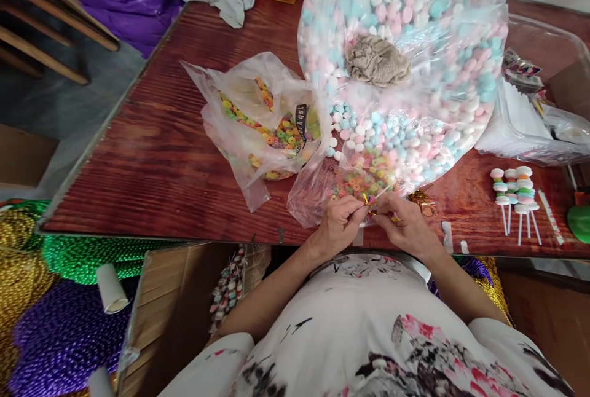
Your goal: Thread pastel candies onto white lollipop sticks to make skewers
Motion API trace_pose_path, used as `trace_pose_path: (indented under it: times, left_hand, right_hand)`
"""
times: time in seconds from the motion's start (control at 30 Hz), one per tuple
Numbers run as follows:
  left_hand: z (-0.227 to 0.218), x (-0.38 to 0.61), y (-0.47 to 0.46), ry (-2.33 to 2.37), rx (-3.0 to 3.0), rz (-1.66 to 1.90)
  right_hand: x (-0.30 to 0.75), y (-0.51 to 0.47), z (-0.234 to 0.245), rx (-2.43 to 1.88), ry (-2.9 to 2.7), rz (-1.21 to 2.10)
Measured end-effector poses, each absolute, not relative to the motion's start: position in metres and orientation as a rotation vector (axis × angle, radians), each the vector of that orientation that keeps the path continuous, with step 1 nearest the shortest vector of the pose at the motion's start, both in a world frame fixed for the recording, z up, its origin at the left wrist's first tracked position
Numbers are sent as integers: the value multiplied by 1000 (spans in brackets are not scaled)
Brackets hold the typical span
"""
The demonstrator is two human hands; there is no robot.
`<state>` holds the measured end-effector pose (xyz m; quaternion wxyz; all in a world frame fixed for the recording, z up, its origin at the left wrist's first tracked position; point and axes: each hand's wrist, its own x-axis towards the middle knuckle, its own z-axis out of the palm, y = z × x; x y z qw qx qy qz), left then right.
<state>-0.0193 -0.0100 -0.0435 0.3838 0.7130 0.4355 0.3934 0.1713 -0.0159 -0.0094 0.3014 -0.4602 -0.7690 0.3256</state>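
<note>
left hand (340, 225) and right hand (405, 228) meet low centre of frame, fingertips pinched together on a thin white stick (385, 191) with small coloured rings (367, 200) at the join; what exactly each finger grips is too small to tell. judgement: to do this well, keep the stick steady in one hand, feed rings on straight with the other, work close over the table (152, 157) so drops stay near. left to right: gold, green, purple beaded piles (59, 298) lower left, grainy; red-brown wood-grain table; crinkled clear bag of ring candy (271, 133) centre left, glossy, multicoloured; big clear bag of pastel discs (415, 65) upper centre, chalky pink, blue, white, with a beige cloth (378, 60) on top; finished skewers (514, 197) of stacked discs on white sticks at right, well apart from the hands
</note>
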Motion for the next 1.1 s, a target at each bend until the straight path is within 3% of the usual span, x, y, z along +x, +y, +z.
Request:
trace_pose_path:
  times: [0.27, 0.53, 0.87, 0.97, 1.1]
  left_hand:
    - [-40, -6, -14, 1094, 1791, 1162]
    - [-57, -5, -23, 1200, 1920, 1083]
    - [-49, -23, -25, 1172, 1914, 1138]
    - [-41, -36, -36, 1114, 1752, 1266]
    - [-38, -46, -31, 981, 1593, 1283]
  right_hand:
    - [165, -29, -27, -1277, -1769, 857]
    - [160, -24, -45, -1298, -1545, 762]
    - [146, -23, -37, -1311, -1827, 524]
    - [130, -33, -34, -1334, -1685, 731]
    - [120, -27, -40, -1280, -1171, 1421]
